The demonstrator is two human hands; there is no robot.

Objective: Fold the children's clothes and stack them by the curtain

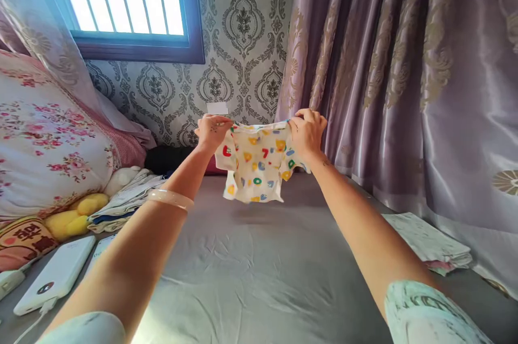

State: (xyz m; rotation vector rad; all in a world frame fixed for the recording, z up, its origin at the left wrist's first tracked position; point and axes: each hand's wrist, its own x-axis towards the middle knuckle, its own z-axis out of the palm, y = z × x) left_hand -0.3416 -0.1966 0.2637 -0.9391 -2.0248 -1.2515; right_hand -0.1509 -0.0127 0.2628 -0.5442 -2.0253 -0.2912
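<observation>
A small white child's shirt [259, 163] with a colourful letter and number print hangs stretched between my hands, above the grey bedsheet [259, 274]. My left hand [214, 130] pinches one shoulder of it. The opposite shoulder is gripped by my right hand [308, 132], with the fingers bent over the cloth. The shirt's top edge runs almost level between the two hands, and its hem hangs free, a little over the sheet. Parts of the fingertips are hidden by the hands and the fabric.
On the left lie folded clothes [121, 198], a yellow plush toy [79, 217], a white power bank [56, 274] with a cable, and a floral pillow [52, 133]. A folded cloth [429, 241] lies at right, by the purple curtain [376, 79]. A barred window [129, 47] is behind.
</observation>
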